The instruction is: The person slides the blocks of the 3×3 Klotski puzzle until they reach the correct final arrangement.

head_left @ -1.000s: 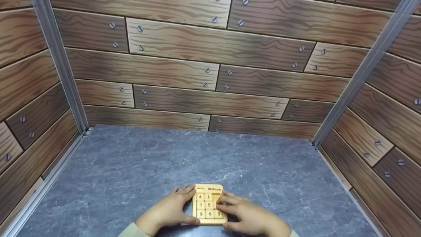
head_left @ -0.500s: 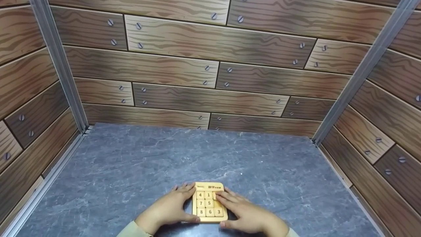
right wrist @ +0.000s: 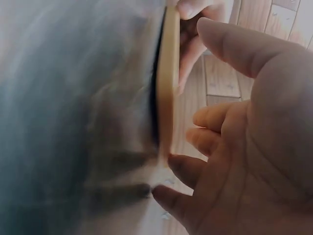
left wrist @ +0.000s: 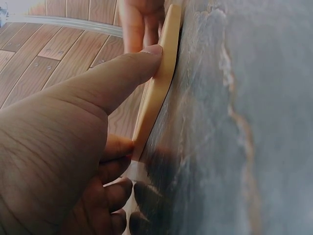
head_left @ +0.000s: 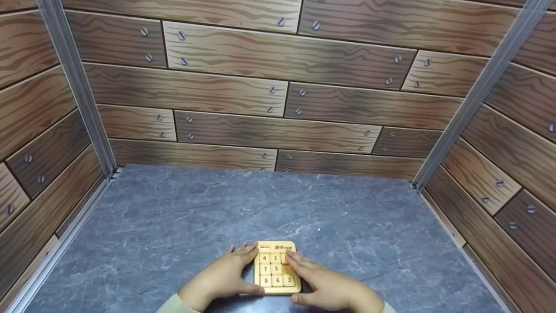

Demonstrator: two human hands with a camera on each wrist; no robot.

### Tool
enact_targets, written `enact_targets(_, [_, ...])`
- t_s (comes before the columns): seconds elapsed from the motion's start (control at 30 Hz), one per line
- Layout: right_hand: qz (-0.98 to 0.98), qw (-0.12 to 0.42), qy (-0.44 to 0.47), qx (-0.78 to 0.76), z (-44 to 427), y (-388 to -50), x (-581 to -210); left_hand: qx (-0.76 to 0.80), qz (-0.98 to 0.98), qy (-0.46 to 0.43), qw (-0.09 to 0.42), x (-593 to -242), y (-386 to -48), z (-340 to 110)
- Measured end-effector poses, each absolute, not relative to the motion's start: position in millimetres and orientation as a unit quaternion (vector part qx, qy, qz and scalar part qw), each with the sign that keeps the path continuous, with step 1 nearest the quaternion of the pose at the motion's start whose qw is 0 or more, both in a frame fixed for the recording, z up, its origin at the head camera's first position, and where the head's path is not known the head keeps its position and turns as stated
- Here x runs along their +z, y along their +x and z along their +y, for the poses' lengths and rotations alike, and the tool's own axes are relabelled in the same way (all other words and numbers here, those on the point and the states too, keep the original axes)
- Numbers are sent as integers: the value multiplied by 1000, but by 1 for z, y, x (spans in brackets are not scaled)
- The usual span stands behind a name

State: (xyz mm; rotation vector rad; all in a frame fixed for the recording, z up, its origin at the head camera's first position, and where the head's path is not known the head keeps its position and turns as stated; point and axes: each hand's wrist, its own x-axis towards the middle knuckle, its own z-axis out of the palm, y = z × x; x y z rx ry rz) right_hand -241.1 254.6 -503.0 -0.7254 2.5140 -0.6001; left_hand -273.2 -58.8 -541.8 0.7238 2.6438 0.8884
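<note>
A yellow number slide puzzle [head_left: 277, 290] lies on the table in the head view, near its front edge. Tiles 4, 1, 7, 5, 8, 6 and 3 are readable; the tile at top right is mostly under fingers, and the middle right slot is bare. My left hand [head_left: 226, 271] holds the puzzle's left side, thumb at the lower corner, index finger at the upper one. The left wrist view shows that thumb against the puzzle's edge [left wrist: 161, 83]. With extended fingers, my right hand [head_left: 328, 280] touches the top right tile; its thumb stands near the lower right corner.
The dark blue marbled tabletop [head_left: 243, 204] stretches behind the puzzle. Wood-patterned panels [head_left: 243, 95] enclose it at the back and both sides, with metal posts [head_left: 82, 95] at the corners.
My right fingers have pushed a tile from the middle right slot away from me into the top right slot, baring the middle right one. My left hand stays in place.
</note>
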Motion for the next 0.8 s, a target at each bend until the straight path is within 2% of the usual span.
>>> enact_targets(0.13, [908,234,-290,-194,253,-233,-492,307,909,250,128,-544,-270,-60])
enact_targets(0.37, [903,285,-285,-146,253,-222,-473,308,909,247,136,-542,-273,-59])
enact_targets(0.8, [914,292,-261,-102,248,-219,-475,310,907,251,134,-542,-272,-60])
